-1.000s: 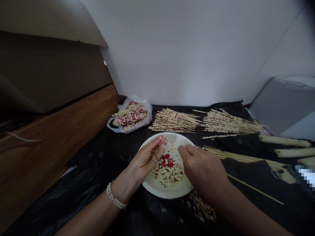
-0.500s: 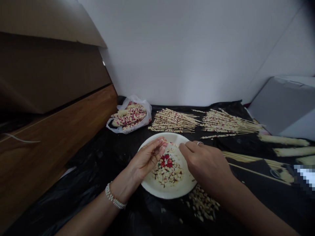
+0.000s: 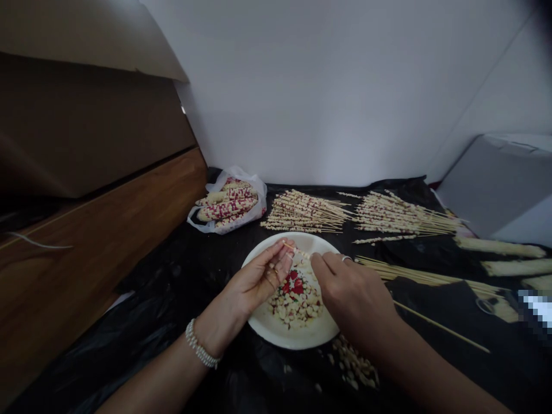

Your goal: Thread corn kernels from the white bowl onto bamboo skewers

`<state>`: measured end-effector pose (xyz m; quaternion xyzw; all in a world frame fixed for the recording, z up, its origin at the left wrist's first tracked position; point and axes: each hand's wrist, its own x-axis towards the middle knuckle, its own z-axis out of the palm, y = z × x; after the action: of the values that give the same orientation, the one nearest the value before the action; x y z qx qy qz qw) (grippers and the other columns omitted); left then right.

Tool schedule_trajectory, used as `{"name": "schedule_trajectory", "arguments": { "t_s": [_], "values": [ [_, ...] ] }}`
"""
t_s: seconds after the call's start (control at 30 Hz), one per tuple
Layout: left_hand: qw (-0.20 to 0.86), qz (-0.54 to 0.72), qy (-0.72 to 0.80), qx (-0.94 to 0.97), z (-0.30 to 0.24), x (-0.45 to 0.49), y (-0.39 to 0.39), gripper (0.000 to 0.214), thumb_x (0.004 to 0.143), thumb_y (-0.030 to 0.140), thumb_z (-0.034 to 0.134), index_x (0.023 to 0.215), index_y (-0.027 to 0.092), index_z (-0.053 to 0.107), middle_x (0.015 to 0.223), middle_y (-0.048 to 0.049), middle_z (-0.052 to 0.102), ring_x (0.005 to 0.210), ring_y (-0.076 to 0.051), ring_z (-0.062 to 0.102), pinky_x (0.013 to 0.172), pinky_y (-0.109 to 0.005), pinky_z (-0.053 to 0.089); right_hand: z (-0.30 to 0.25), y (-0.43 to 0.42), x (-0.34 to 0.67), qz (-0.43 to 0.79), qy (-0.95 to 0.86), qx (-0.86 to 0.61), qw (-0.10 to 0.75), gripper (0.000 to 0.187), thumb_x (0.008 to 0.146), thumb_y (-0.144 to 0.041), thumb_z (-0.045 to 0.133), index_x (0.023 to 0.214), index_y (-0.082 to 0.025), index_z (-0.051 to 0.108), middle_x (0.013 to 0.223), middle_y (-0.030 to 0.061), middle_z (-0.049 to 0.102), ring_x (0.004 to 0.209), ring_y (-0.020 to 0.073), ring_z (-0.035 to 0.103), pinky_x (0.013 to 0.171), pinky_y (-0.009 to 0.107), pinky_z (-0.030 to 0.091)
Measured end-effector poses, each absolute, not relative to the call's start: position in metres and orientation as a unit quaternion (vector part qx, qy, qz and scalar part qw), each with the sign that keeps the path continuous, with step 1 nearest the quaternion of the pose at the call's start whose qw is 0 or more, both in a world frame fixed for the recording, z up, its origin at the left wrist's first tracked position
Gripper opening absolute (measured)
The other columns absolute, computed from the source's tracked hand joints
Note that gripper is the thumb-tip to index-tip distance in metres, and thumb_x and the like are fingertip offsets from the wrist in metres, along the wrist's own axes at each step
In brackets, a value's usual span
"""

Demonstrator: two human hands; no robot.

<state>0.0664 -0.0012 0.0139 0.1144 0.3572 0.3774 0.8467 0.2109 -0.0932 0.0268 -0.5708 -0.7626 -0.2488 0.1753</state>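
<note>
My right hand (image 3: pixel 356 284) is closed around a bamboo skewer (image 3: pixel 442 326), whose bare end sticks out behind the wrist to the lower right. Pale and reddish corn kernels (image 3: pixel 304 253) are threaded on its front part. At the skewer's tip, my left hand (image 3: pixel 263 276) is half curled, palm up, with thumb and fingertips closed on what looks like a small corn kernel, partly hidden. Both hands are over a white bowl (image 3: pixel 293 341) with a red flower printed inside. Loose kernels (image 3: pixel 295 310) lie in the bowl.
Behind the bowl lie two piles of kernel-threaded skewers (image 3: pixel 302 210) and a plastic bag (image 3: pixel 259 201) of corn cobs (image 3: pixel 228 208). Bare skewers (image 3: pixel 431 276) and stripped cobs (image 3: pixel 500 247) are at right. More kernels (image 3: pixel 356 365) lie on the black sheet (image 3: pixel 172 299). A cardboard box (image 3: pixel 86 126) stands left.
My right hand has shifted slightly left, and the skewer's rear end has swung down toward me. The left hand stays nearly in place at the tip.
</note>
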Motion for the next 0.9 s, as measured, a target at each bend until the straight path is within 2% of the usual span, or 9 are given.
{"name": "schedule_trajectory", "arguments": {
  "t_s": [0.3, 0.4, 0.5, 0.6, 0.73, 0.9],
  "values": [
    [0.856, 0.336, 0.356, 0.163, 0.012, 0.069, -0.011, 0.012, 0.085, 0.007, 0.056, 0.091, 0.006, 0.066, 0.084, -0.0101, 0.07, 0.071, -0.012, 0.067, 0.072, -0.021, 0.056, 0.019, -0.089, 0.21, -0.27, -0.757, -0.557, 0.21, 0.021, 0.077, -0.003, 0.043, 0.076, -0.014, 0.061, 0.062, 0.0027, 0.055, 0.05, 0.0168, 0.051, 0.046, 0.029, 0.025],
    [0.859, 0.339, 0.343, 0.175, 0.009, 0.066, -0.009, 0.014, 0.087, 0.011, 0.053, 0.088, 0.006, 0.066, 0.087, -0.0121, 0.07, 0.079, -0.016, 0.068, 0.078, -0.026, 0.056, 0.02, -0.088, 0.213, -0.256, -0.757, -0.567, 0.2, 0.018, 0.077, -0.005, 0.045, 0.073, -0.016, 0.059, 0.063, 0.0029, 0.056, 0.051, 0.0179, 0.052, 0.046, 0.029, 0.025],
    [0.864, 0.314, 0.343, 0.195, 0.008, 0.06, -0.005, 0.029, 0.081, -0.004, 0.043, 0.1, 0.003, 0.064, 0.1, -0.0149, 0.068, 0.095, -0.019, 0.066, 0.091, -0.032, 0.051, 0.024, -0.088, 0.218, -0.253, -0.751, -0.578, 0.196, 0.017, 0.075, -0.006, 0.047, 0.072, -0.017, 0.058, 0.063, 0.0028, 0.056, 0.051, 0.0182, 0.052, 0.047, 0.029, 0.024],
    [0.857, 0.312, 0.345, 0.223, 0.008, 0.057, -0.004, 0.044, 0.072, -0.014, 0.04, 0.107, 0.003, 0.062, 0.105, -0.0144, 0.067, 0.102, -0.017, 0.064, 0.097, -0.028, 0.046, 0.027, -0.088, 0.22, -0.255, -0.742, -0.587, 0.201, 0.017, 0.075, -0.005, 0.047, 0.071, -0.018, 0.057, 0.063, 0.0017, 0.056, 0.049, 0.0176, 0.051, 0.047, 0.029, 0.022],
    [0.85, 0.317, 0.334, 0.256, 0.008, 0.059, -0.005, 0.029, 0.08, -0.006, 0.048, 0.103, 0.003, 0.063, 0.103, -0.0148, 0.069, 0.096, -0.016, 0.067, 0.09, -0.022, 0.05, 0.027, -0.089, 0.22, -0.218, -0.747, -0.595, 0.202, 0.016, 0.074, -0.005, 0.048, 0.072, -0.018, 0.058, 0.064, 0.0013, 0.058, 0.051, 0.0172, 0.052, 0.047, 0.029, 0.021],
    [0.836, 0.351, 0.348, 0.237, 0.004, 0.059, -0.003, 0.02, 0.09, 0.007, 0.046, 0.101, 0.002, 0.062, 0.101, -0.0173, 0.069, 0.09, -0.016, 0.069, 0.082, -0.021, 0.054, 0.029, -0.091, 0.22, -0.18, -0.746, -0.612, 0.191, 0.016, 0.076, -0.008, 0.049, 0.077, -0.018, 0.061, 0.067, 0.001, 0.059, 0.053, 0.0163, 0.051, 0.049, 0.029, 0.021]
  ]
}}
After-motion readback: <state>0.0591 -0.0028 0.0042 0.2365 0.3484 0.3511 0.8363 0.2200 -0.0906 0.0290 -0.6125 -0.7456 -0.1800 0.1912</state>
